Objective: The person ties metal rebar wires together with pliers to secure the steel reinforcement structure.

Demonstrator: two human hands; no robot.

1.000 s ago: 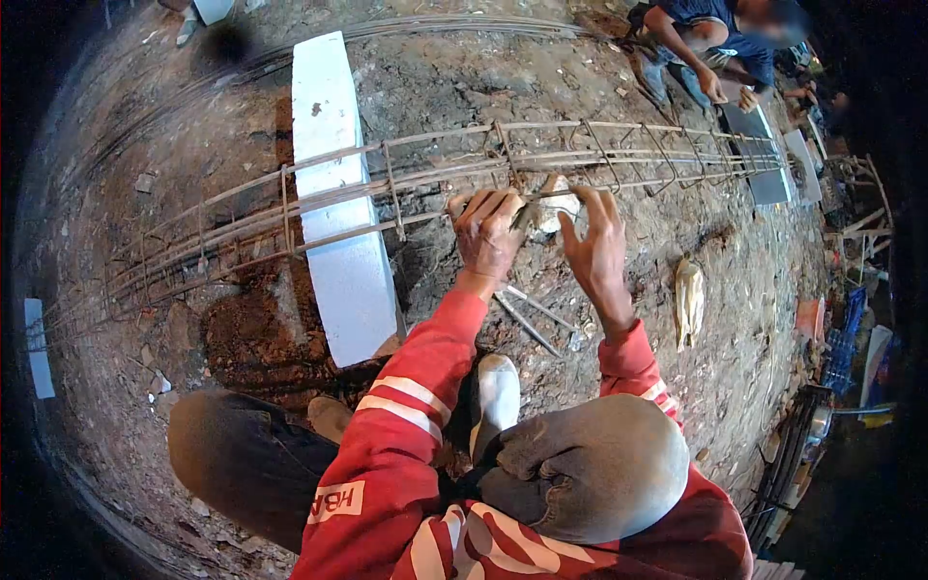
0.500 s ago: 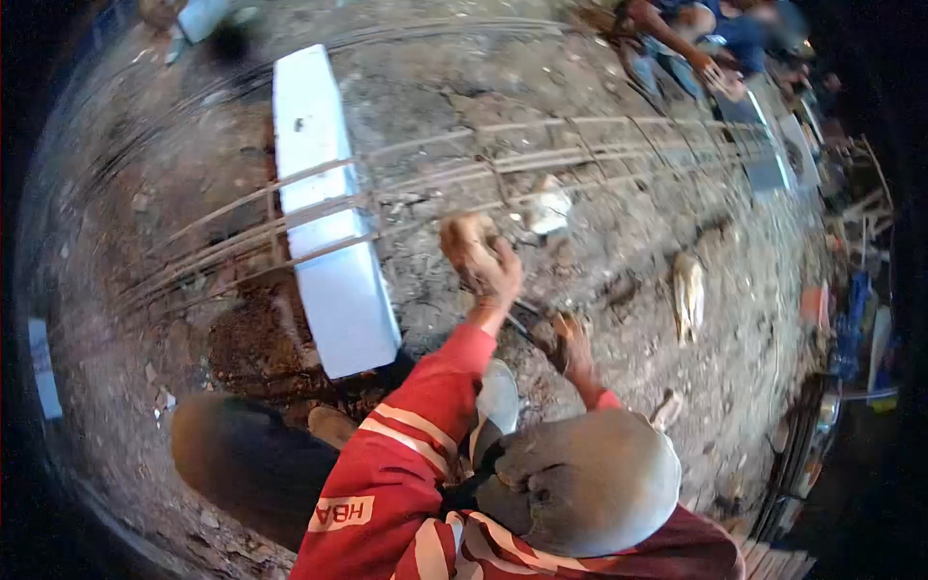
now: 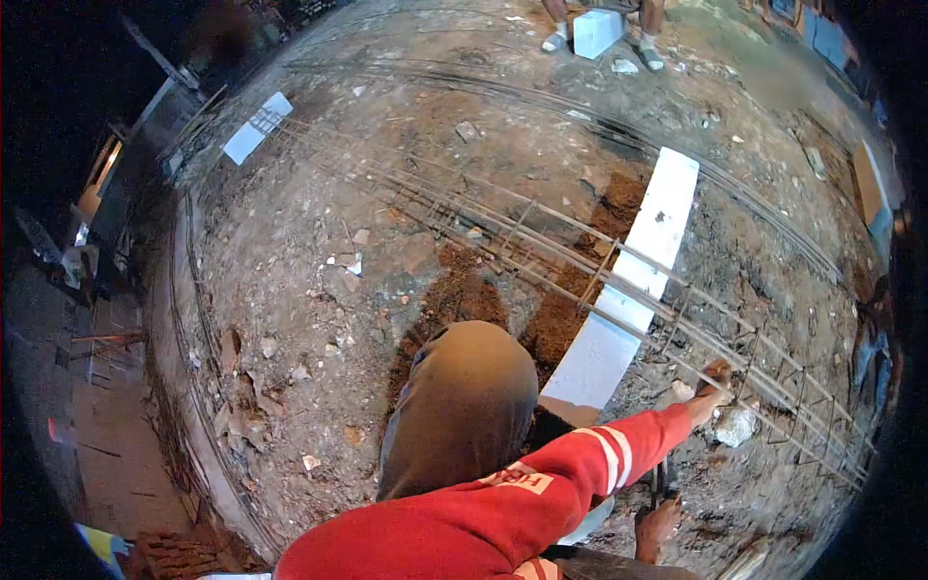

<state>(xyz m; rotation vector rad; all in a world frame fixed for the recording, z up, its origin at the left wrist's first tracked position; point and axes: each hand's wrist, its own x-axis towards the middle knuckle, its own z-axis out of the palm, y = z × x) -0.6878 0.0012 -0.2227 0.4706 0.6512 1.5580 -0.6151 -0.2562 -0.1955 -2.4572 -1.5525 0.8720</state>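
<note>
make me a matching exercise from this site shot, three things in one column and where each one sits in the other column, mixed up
Things:
1 long white rectangular block
2 small white block
3 pale rough stone

Places:
a between another person's two feet at the top edge
b on the dirt just below the left hand
c lying under the rusty steel rebar cage

Pairs: 1-c, 2-a, 3-b
</note>
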